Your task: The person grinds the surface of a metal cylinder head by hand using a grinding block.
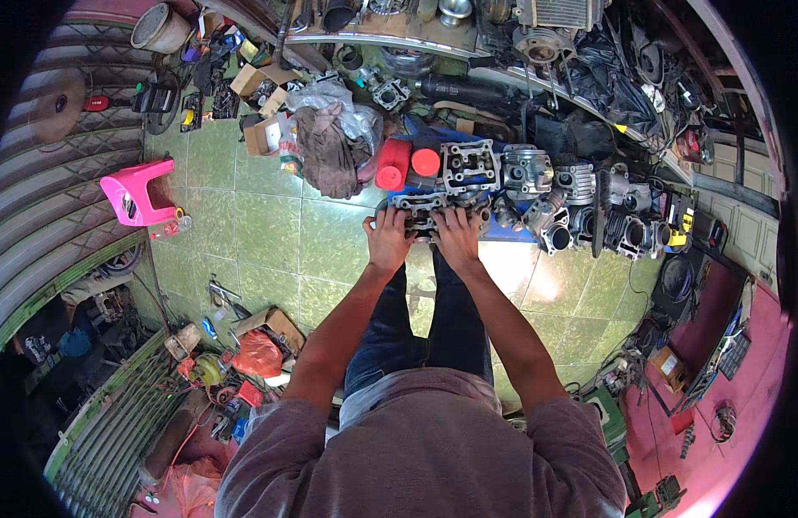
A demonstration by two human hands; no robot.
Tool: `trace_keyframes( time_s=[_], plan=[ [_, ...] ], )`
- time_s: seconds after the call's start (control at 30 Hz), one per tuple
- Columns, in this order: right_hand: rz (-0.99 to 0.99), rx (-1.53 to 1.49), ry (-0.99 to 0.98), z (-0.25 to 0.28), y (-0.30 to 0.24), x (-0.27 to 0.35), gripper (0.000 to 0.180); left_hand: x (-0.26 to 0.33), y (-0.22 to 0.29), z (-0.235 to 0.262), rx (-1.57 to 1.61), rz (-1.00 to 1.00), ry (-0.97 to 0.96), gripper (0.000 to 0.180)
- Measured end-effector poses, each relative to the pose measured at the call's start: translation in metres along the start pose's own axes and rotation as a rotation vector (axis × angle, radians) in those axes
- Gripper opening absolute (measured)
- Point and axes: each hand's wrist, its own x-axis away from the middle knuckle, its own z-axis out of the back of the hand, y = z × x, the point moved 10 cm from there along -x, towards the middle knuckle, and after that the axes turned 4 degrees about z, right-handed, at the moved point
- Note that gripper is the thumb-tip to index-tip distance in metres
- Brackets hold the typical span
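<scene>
Shirt (pixel 425 449) nearest; left fingers (pixel 388 221), right fingers (pixel 451 219) grasping engine part (pixel 423 214), long axis crosswise.

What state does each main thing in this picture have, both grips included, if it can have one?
Left grip: fingers bent over metal engine part
Right grip: fingers bent over the same part
Metal engine part: touched by both grips
Brown cloth: crumpled
Clear plastic bag: crumpled
Red plastic bag: bunched up
Upper cardboard box: flaps open
Red container: fullness cannot be told
</scene>
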Motion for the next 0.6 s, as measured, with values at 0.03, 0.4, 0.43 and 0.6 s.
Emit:
trace_keyframes(
  time_s=[0.03,0.4,0.43,0.6],
  plan=[
    [0.002,-0.003,0.0,0.005,-0.002,-0.001,0.054,-0.001,-0.003,0.001,-0.011,0.018,-0.004,0.056],
    [0.089,0.071,-0.142,0.007,0.007,-0.008,0.086,-0.01,0.0,0.001,-0.013,-0.044,-0.108,0.083],
    [0.088,0.07,-0.142,0.007,0.008,-0.009,0.086,-0.01,-0.001,-0.001,-0.01,-0.055,-0.123,0.084],
    [0.077,0.043,-0.265,-0.007,0.011,-0.007,0.091,-0.005,-0.007,-0.009,-0.025,-0.097,-0.13,0.089]
  ],
)
